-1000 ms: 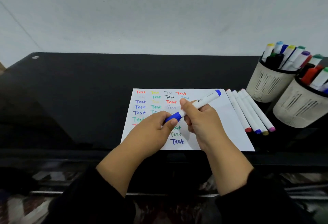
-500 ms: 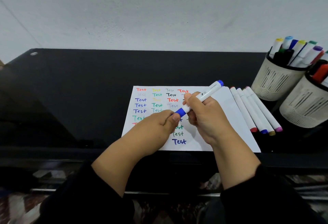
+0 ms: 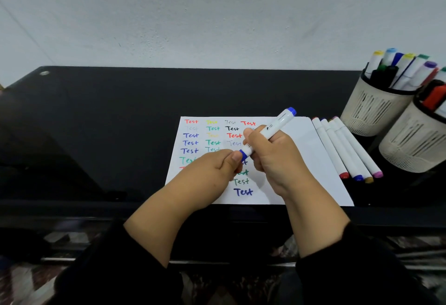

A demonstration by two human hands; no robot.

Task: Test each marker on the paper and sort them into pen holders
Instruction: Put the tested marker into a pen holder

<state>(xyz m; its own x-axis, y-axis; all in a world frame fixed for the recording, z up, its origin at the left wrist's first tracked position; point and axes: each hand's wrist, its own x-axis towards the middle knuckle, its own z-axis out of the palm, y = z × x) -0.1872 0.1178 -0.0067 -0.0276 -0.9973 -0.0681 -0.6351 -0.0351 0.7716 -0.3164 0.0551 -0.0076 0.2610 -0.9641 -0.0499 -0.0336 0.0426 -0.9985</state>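
A: Head view, the only one. Right hand (image 3: 272, 157) wraps the white barrel of the blue marker (image 3: 268, 132), fingers curled round its middle, held above the paper (image 3: 311, 159), not touching it.

B: Axis?

A: Slanted. Blue butt end up and away to the right, toward the holders; cap end down and to the left, toward the other hand. Left hand (image 3: 207, 179) pinches the blue cap (image 3: 246, 153) at that low end, thumb on top. Cap looks seated or nearly so; the join is hidden by fingers, cannot tell.

B: So the step?

A: My reading: capping after a test. A dark blue "Test" (image 3: 243, 192) sits lowest in its column, just below the hands.

B: Then sorting. Which hand?

A: Right, I judge. It has the barrel, and both holders stand on its side: rear pen holder (image 3: 371, 114) and front pen holder (image 3: 415, 145), both holding markers, touching or nearly so at the rims. Left hand need only let go.

B: Anything between?

A: Four untested markers (image 3: 347, 150) lie side by side just off the paper's right edge, between the grip and the holders. The carry has to pass over them.
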